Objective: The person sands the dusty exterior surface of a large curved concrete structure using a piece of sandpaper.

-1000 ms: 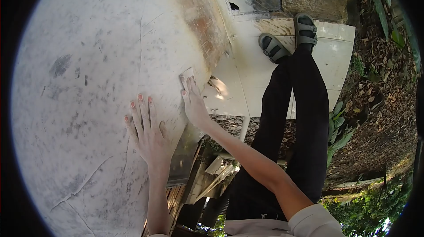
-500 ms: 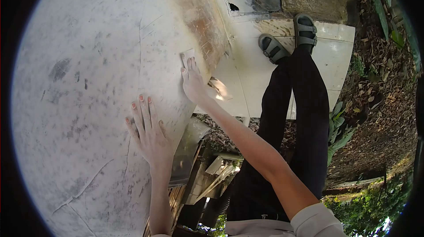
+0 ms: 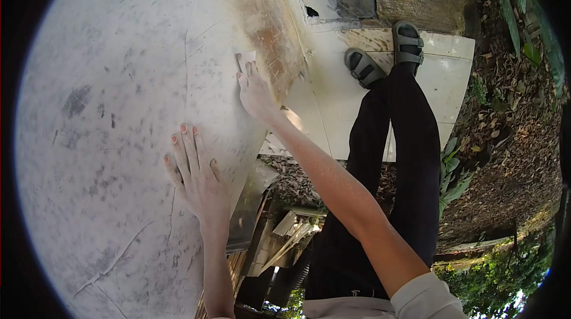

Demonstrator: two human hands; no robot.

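Note:
A large white, dust-smudged surface (image 3: 131,140) with cracks and dark patches fills the left of the view. My left hand (image 3: 202,179) lies flat on it, fingers spread, holding nothing. Farther up, near a brown scraped patch (image 3: 270,33), my right hand (image 3: 257,94) presses a small pale sheet (image 3: 247,60) against the surface. The sheet's far end shows beyond the fingertips, and the rest is hidden under the fingers. Pale dust coats both hands.
My sandalled feet (image 3: 408,45) stand on pale floor tiles (image 3: 443,75). Dry leaves and soil (image 3: 505,158) lie to the right, with green plants (image 3: 455,182) at the tiles' edge. Wooden pieces (image 3: 291,244) and a dark grey container (image 3: 242,221) are below the surface's edge.
My right hand has slid up and slightly left along the surface with the sheet. My left hand has shifted very slightly up and left, still flat.

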